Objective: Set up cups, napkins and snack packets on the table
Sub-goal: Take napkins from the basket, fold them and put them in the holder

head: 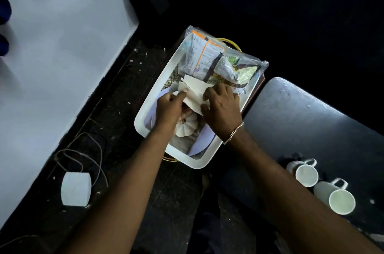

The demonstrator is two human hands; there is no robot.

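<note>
Two bare forearms reach forward from the wearer, the right one ringed by a silver chain bracelet (233,133). Left hand (169,109): fingers curled closed on the near-left edge of a stack of white paper napkins (195,91). Right hand (223,108): fingers bent, pinching the stack's right edge. Both hands work inside a white rectangular plastic basket (143,120). Just beyond the right hand, a clear plastic bag of printed snack packets (214,60) lies across the basket's far end. Beneath the left hand sits a white ribbed pumpkin-shaped object (186,128). Right of the right forearm, two white ceramic mugs (324,187) stand on a dark grey tabletop (301,112), apart from the basket.
</note>
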